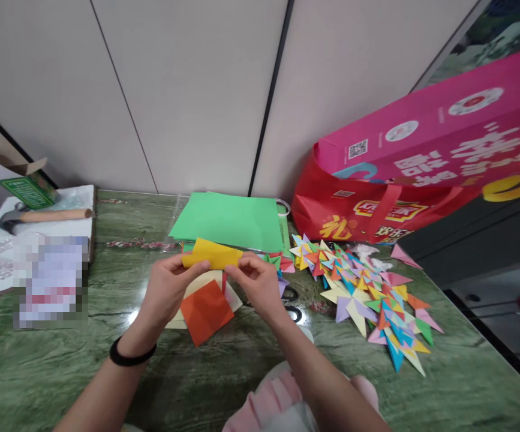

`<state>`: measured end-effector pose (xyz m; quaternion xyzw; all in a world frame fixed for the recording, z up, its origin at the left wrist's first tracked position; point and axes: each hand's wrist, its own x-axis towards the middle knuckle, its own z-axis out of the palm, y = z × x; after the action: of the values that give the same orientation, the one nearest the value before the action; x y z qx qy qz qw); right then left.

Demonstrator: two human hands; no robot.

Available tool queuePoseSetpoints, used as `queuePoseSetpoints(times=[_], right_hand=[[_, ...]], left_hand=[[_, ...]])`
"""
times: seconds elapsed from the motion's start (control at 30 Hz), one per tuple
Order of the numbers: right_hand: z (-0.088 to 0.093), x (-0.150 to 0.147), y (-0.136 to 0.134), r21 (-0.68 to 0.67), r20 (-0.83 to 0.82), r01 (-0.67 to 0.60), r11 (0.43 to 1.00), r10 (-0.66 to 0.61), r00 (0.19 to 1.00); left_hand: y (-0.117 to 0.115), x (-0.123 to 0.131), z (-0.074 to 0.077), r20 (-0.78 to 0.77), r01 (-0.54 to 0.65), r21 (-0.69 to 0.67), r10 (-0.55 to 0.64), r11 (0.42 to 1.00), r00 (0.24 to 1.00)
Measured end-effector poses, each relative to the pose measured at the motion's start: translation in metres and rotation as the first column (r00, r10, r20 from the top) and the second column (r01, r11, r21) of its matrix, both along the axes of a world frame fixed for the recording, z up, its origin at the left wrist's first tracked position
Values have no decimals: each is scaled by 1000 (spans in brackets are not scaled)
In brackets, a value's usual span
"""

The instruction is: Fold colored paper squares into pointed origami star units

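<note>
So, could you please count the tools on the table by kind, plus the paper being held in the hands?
Wooden-handled hammer: 1
Black-handled scissors: 1
Sheets of yellow paper, pinched between left hand and right hand: 1
Total: 3

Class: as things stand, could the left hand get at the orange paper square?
Probably yes: the orange square lies uncovered close by the left hand, though that hand is pinching the yellow paper with the right hand.
</note>
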<state>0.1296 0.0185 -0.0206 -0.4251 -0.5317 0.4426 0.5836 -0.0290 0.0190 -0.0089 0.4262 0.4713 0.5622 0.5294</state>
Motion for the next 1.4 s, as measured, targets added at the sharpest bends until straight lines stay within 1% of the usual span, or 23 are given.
queuePoseSetpoints(times=[0.07,0.17,0.27,0.5,0.63,0.7,0.97,1.13,1.4], right_hand=[[0,0,0,-49,-33,9,999,-10,999],[0,-2,-1,-143,-124,-54,988,36,992],[1,-3,-2,-181,-176,-97,979,65,982],[3,-3,-3,-173,-150,-40,984,14,989],[1,-1,-1,-157,-112,-4,988,-13,994],[0,-1,-1,-149,-117,1,989,-19,993],[2,-2,-1,-139,-142,-20,990,0,990],[2,-3,-2,-129,-132,-11,992,-6,991],[3,-3,-1,-154,-134,-7,988,-14,991]], left_hand=[[-1,3,0,-14,-34,33,35,999,999],[-3,9,4,-20,-92,104,94,990,995],[-5,13,8,-38,-103,142,109,984,993],[-7,11,11,-96,-2,83,10,997,995],[-5,5,11,-54,90,58,-87,994,995],[-4,3,11,-25,115,49,-113,992,993],[-5,5,10,21,60,32,-61,998,998],[-4,5,9,7,23,31,-23,999,1000],[-4,5,7,-2,-30,26,30,999,1000]])
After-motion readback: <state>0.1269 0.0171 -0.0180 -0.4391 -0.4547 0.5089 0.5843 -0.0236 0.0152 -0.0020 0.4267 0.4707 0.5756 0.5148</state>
